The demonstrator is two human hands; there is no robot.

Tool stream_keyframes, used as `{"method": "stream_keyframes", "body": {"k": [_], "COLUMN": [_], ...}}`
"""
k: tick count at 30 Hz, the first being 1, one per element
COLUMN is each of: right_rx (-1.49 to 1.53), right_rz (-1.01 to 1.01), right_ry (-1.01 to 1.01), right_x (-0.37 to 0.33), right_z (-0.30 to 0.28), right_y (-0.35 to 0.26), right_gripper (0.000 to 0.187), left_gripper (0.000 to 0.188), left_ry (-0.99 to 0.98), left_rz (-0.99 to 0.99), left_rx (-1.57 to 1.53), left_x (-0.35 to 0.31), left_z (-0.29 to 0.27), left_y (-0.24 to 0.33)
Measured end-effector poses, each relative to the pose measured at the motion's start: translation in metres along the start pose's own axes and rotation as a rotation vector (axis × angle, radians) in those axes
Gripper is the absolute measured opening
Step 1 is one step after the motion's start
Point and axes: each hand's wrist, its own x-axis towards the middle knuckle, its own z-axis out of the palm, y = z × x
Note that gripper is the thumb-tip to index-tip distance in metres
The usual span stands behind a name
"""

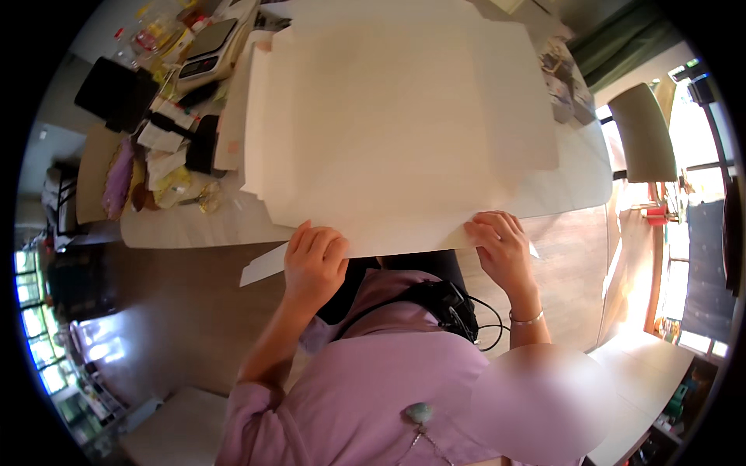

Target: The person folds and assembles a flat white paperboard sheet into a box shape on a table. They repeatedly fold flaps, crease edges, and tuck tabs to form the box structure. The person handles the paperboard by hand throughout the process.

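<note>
A large, pale cardboard box blank with cut flaps and crease lines lies on the table, its near edge reaching past the table's front. My left hand grips that near flap at its left part, fingers bent over the top and the thumb mostly hidden. Toward the right end of the same flap, my right hand holds the board with curled fingers. A narrow tab sticks out beyond each hand. Under the board, whatever the thumbs touch is hidden.
White table with a rounded edge. Along its left stand a kitchen scale, a black stand, papers and clear bottles. Small boxes sit at the right. A chair stands beyond the right edge.
</note>
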Motion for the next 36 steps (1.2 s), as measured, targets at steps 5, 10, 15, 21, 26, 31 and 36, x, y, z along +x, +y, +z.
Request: {"method": "stream_keyframes", "body": {"k": [5, 10, 15, 21, 26, 31, 36], "right_rx": [-0.017, 0.015, 0.046, -0.069, 0.498, 0.301, 0.364], "right_rz": [-0.055, -0.086, -0.086, -0.089, 0.05, 0.227, 0.008], "right_ry": [0.073, 0.035, 0.037, 0.55, 0.305, 0.099, -0.254], "right_x": [-0.002, -0.002, -0.013, -0.036, -0.035, -0.02, -0.013], "right_z": [-0.003, -0.003, 0.0, -0.02, -0.049, -0.054, -0.033], "right_y": [0.006, 0.003, 0.002, -0.029, -0.016, 0.054, 0.044], "right_gripper": [0.023, 0.022, 0.026, 0.043, 0.023, 0.052, 0.052], "left_gripper": [0.055, 0.08, 0.068, 0.059, 0.045, 0.034, 0.028], "left_ry": [-0.15, -0.467, -0.508, -0.579, -0.617, -0.826, -1.009], "left_rz": [-0.004, -0.008, 0.088, 0.118, 0.204, 0.312, 0.251], "left_rx": [-0.07, -0.092, 0.031, -0.054, -0.152, -0.298, -0.365], "left_x": [0.026, 0.054, 0.053, 0.066, 0.075, 0.11, 0.131], "left_z": [-0.022, -0.024, 0.002, -0.013, -0.018, -0.044, -0.05], "left_y": [0.024, 0.038, 0.035, 0.032, 0.022, 0.013, 0.008]}}
